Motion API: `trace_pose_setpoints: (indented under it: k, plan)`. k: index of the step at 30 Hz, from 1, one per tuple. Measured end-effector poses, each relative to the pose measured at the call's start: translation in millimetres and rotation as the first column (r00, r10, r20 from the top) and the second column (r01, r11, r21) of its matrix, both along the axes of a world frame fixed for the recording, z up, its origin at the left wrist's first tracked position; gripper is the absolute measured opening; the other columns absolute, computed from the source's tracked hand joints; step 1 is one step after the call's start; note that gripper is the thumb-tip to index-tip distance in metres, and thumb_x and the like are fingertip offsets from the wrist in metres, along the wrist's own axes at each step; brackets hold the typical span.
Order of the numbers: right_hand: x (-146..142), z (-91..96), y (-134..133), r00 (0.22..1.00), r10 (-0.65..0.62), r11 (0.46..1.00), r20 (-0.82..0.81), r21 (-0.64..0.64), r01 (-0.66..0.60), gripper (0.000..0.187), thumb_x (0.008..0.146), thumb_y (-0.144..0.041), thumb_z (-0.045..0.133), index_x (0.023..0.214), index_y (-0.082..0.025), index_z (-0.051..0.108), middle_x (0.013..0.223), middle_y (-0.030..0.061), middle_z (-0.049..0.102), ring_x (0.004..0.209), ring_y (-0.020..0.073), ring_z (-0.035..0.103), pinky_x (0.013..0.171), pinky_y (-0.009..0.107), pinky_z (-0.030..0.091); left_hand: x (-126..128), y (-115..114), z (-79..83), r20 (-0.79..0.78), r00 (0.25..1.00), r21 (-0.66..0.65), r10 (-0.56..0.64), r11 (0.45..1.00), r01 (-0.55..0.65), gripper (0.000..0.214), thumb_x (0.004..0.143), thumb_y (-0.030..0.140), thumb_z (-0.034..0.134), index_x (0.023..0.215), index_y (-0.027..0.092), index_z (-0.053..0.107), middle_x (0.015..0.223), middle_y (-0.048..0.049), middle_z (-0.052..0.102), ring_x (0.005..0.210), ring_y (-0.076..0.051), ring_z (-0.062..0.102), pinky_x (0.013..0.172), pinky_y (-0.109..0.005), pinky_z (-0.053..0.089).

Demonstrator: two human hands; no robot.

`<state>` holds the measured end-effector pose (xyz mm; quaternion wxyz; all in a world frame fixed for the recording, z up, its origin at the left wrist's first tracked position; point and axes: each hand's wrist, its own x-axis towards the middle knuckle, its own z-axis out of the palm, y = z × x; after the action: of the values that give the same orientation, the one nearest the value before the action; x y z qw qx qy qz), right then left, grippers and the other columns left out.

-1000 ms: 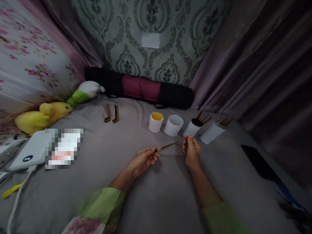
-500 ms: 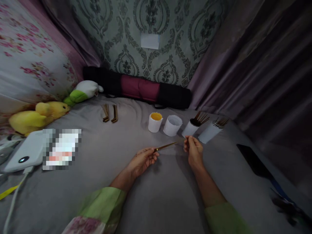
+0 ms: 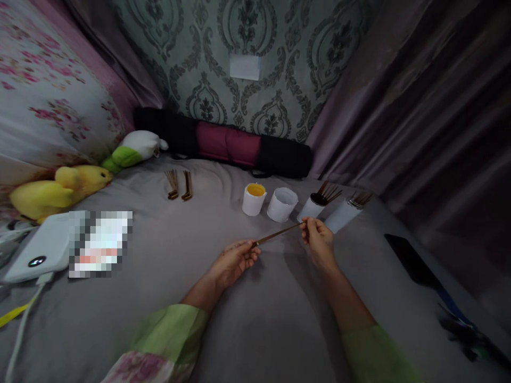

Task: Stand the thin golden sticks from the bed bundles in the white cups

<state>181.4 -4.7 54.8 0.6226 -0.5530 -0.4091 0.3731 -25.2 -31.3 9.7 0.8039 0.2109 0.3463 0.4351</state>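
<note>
My left hand (image 3: 236, 261), palm partly up, pinches one end of a slim brown stick (image 3: 279, 232) with a shiny gold-coloured spot by the fingers. The stick slants up to the right, above the grey sheet. At its far, thinner end, my right hand (image 3: 318, 240) is closed with thumb and fingertips on it. Just beyond stand a white cup with yellow inside (image 3: 252, 203), a plain white cup (image 3: 281, 206), and a white cup with a dark inside (image 3: 309, 210) holding several brown sticks. A taller pale container (image 3: 341, 215) with more sticks is partly behind my right hand.
Two small bundles of bent brown sticks (image 3: 172, 189) lie back left. A power bank (image 3: 51, 247), a blurred-out bright panel (image 3: 104, 242) and a yellow plush toy (image 3: 59, 191) are at left. A dark flat object (image 3: 411, 260) lies right; a black-maroon roll (image 3: 229, 143) lines the wall.
My right hand has come to the far end of the stick, where a gap showed before. My left hand has hardly moved. The view has shifted slightly.
</note>
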Motion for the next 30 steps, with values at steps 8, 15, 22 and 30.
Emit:
trace_pose_setpoints:
  k: [8,15,22,30]
  plan:
    - [10,16.8,12,0.994,0.007,0.999,0.106,0.039,-0.012,0.029,0.072,-0.046,0.054,0.076,-0.017,0.058,0.061,-0.0014,0.054,0.043,0.0052,0.042,0.034,0.017,0.029,-3,-1,4.8,0.021,1.000,-0.001,-0.014,1.000,0.014,0.017,0.079,0.018,0.052,0.091,0.008,0.058,0.075,-0.0087,0.062,0.057,-0.008,0.054,0.050,-0.017,0.042]
    - [22,47.4,25,0.980,-0.001,0.995,0.201,0.098,-0.020,0.028,0.074,-0.043,0.054,0.075,-0.016,0.059,0.059,-0.0017,0.053,0.041,0.0049,0.043,0.033,0.017,0.029,-7,-2,12.5,0.062,0.998,-0.044,-0.007,0.999,0.010,0.015,0.079,0.014,0.050,0.090,0.008,0.059,0.073,-0.0069,0.061,0.058,-0.007,0.054,0.054,-0.018,0.043]
    - [30,81.4,43,0.958,-0.083,0.986,0.275,0.165,0.038,0.026,0.075,-0.042,0.053,0.072,-0.017,0.058,0.056,-0.0009,0.054,0.040,0.0055,0.042,0.033,0.018,0.028,-7,-1,10.6,0.071,0.997,-0.058,0.005,0.998,-0.001,0.014,0.079,0.014,0.051,0.089,0.008,0.059,0.073,-0.0063,0.061,0.058,-0.007,0.054,0.055,-0.018,0.044]
    - [39,107.6,59,0.918,-0.159,0.978,0.364,0.187,0.095,0.027,0.077,-0.043,0.050,0.066,-0.019,0.057,0.056,0.0013,0.055,0.038,0.0068,0.043,0.033,0.021,0.029,-7,-1,11.5,0.069,0.998,-0.054,0.004,0.999,0.000,0.013,0.080,0.014,0.050,0.088,0.009,0.059,0.074,-0.0064,0.061,0.058,-0.007,0.055,0.054,-0.017,0.044]
